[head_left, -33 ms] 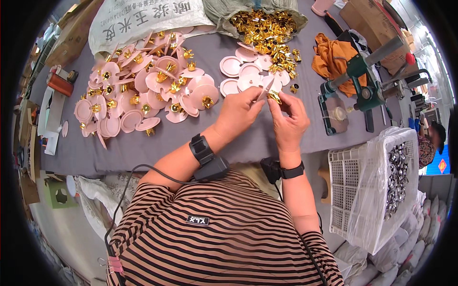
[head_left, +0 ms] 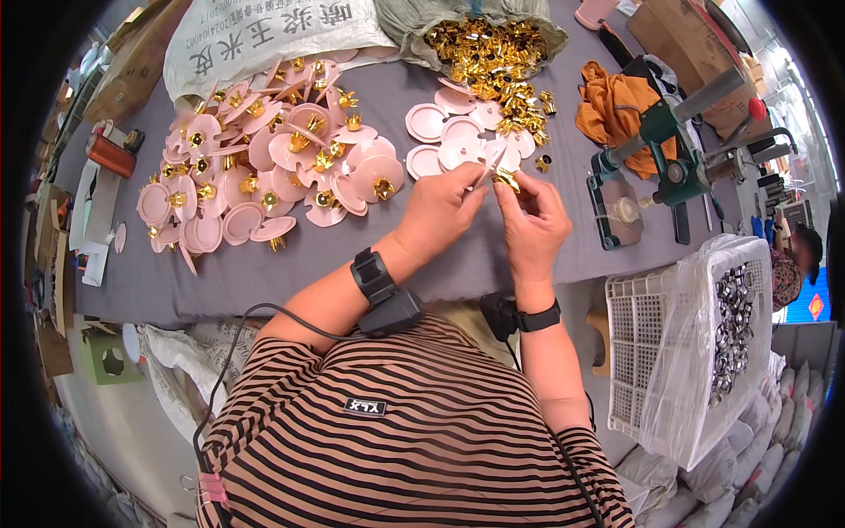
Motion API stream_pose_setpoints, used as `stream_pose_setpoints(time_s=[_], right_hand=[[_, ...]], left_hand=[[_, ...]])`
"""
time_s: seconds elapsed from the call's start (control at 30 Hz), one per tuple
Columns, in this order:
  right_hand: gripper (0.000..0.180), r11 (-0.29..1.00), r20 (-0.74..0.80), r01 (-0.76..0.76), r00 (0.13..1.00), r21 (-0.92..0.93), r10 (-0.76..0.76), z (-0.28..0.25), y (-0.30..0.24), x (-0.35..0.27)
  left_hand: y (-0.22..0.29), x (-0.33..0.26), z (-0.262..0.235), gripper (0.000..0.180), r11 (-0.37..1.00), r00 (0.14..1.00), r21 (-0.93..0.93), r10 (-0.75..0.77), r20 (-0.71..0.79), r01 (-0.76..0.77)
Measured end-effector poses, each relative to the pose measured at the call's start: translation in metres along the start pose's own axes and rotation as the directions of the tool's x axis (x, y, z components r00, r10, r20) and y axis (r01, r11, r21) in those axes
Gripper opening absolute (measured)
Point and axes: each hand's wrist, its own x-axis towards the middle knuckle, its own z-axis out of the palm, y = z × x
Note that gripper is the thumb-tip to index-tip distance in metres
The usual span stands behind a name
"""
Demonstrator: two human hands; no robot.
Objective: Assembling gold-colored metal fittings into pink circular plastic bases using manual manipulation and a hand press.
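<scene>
My left hand is closed on a pink disc, which stands edge-on between thumb and fingers. A shiny gold crown-shaped piece is pinched in my right hand, right up against the disc; whether the two are joined I cannot make out. Just beyond my hands lie several loose pink discs, and a single gold crown piece rests to their right. To the left spreads a heap of pink discs with gold crowns on them. Loose gold crown pieces spill from a greenish sack.
A green hand press stands on the grey-covered table at right, near an orange cloth. A white plastic crate with silvery metal rings is below it. A white woven sack lies at the back.
</scene>
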Motion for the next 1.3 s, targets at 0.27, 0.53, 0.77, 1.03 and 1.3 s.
stream_pose_setpoints(time_s=[0.27, 0.53, 0.77, 1.03, 1.3], right_hand=[[0.031, 0.750, 0.274, -0.533, 0.845, 0.391, 0.458, 0.014, 0.013, -0.004], [0.035, 0.928, 0.020, -0.149, 0.986, -0.340, 0.166, -0.061, 0.083, 0.010], [0.039, 0.882, 0.135, 0.106, 0.990, -0.459, -0.049, -0.056, 0.103, -0.001], [0.020, 0.926, 0.097, 0.028, 0.995, -0.377, 0.010, -0.068, 0.093, -0.010], [0.023, 0.993, -0.019, -0.099, 0.995, 0.061, 0.100, -0.039, 0.031, -0.008]], left_hand=[[-0.032, 0.022, -0.028, 0.022, 0.937, 0.979, 0.285, 0.188, 0.082, -0.204], [-0.104, 0.123, -0.205, 0.033, 0.610, 0.952, 0.745, -0.286, -0.109, 0.269], [-0.107, 0.125, -0.118, 0.048, 0.741, 0.981, 0.645, 0.110, 0.157, -0.186], [-0.127, 0.118, -0.037, 0.019, 0.622, 0.928, 0.750, -0.097, 0.360, -0.226], [-0.033, 0.074, -0.035, 0.024, 0.840, 0.862, -0.258, -0.392, 0.321, 0.478]])
